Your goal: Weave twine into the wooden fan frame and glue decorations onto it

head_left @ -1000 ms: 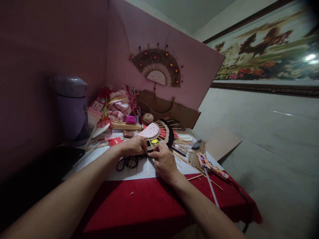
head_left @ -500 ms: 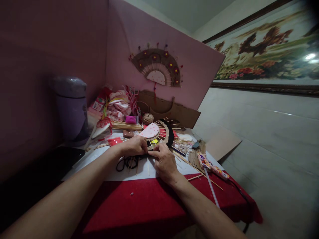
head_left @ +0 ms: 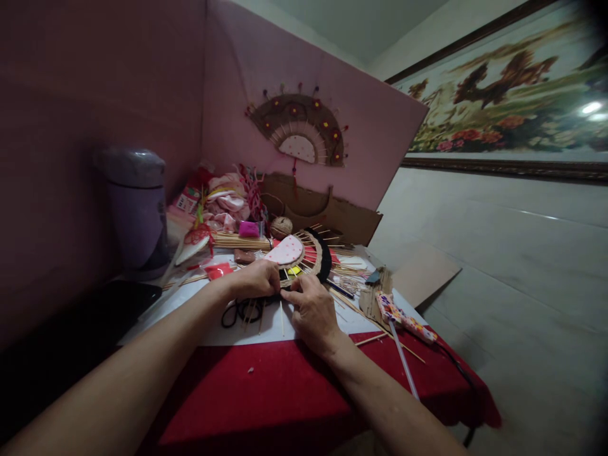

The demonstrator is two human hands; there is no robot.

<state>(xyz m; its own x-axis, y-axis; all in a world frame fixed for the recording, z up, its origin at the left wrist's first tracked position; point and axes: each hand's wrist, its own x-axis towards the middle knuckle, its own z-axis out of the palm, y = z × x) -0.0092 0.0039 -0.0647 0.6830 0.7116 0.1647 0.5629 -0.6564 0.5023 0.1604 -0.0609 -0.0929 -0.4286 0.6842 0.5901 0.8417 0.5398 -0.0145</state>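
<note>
A half-round handmade fan with a spotted white centre (head_left: 287, 251), thin wooden sticks and a curved cardboard band lies on the table. Black covering (head_left: 325, 259) runs along part of the band. My left hand (head_left: 259, 278) is closed on the fan's near edge. My right hand (head_left: 313, 310) meets it there, thumb and fingers bent and pressed to the same edge. Their fingertips hide what lies between them. A loop of black cord (head_left: 230, 315) lies on the white sheet below my left hand, over some sticks.
A hot glue gun in flowered cloth (head_left: 401, 315) rests at the right on cardboard scraps. Behind are a ball of twine (head_left: 281, 227), a bundle of sticks (head_left: 240, 241) and pink cloth (head_left: 228, 201). A purple container (head_left: 137, 218) stands left. A finished fan (head_left: 299, 126) hangs on the pink board.
Almost nothing differs. The fingers of my right hand have shifted very slightly at the fan's edge, while my left hand stays in place.
</note>
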